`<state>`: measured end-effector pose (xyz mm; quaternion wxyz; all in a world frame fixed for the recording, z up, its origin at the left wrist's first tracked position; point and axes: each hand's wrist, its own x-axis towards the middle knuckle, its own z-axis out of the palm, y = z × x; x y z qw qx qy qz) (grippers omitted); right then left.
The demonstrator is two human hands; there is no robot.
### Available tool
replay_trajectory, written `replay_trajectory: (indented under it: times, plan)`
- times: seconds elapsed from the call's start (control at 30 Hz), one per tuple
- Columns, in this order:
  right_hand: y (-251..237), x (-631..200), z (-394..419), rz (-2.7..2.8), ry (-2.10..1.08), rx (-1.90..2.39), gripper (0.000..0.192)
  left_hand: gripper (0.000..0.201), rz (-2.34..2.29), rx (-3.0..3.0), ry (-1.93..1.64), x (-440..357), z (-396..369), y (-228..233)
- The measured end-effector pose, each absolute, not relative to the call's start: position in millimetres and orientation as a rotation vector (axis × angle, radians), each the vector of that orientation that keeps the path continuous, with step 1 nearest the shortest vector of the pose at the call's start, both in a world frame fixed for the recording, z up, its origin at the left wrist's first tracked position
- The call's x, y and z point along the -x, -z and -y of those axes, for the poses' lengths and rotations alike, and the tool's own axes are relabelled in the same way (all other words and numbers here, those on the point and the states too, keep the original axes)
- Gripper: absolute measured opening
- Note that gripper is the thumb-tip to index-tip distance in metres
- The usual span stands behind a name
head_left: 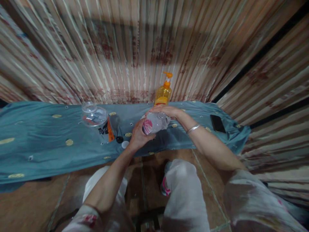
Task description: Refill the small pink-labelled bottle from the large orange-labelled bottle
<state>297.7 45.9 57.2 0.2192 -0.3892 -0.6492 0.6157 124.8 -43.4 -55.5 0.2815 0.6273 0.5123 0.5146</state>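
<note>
Held tilted over the low table is a clear plastic bottle (154, 125) with a pink label. My left hand (139, 133) is closed around its near left side, at the label end. My right hand (165, 111) bends over the far side of the bottle, pressing a crumpled whitish cloth (166, 121) against it; its fingertips are partly hidden. Just behind my right hand stands a yellow pump bottle (163, 94) with an orange pump head. A black cap (119, 139) and a white cap (125, 144) lie left of my left hand.
A blue-green patterned cloth (79, 151) covers the low table. A clear plastic jar (94, 116) and a container with an orange and black label (106, 131) stand at the left. A phone (217, 123) lies at the right. A pleated curtain (116, 64) hangs close behind.
</note>
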Motion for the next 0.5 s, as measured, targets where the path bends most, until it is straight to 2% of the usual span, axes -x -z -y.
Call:
replay_trajectory:
  times: [0.33, 0.43, 0.5]
  plan:
    - [3, -271, -22, 1.297, -1.532, 1.02, 0.064, 0.078, -1.386, -1.518, -1.485, -133, 41, 50]
    - [18, -263, -18, 1.252, -1.539, 1.041, 0.068, 0.079, -1.377, -1.402, -1.506, -135, 38, 50]
    - [26, -259, -13, 1.203, -1.56, 1.029, 0.062, 0.077, -1.36, -1.345, -1.512, -135, 35, 49]
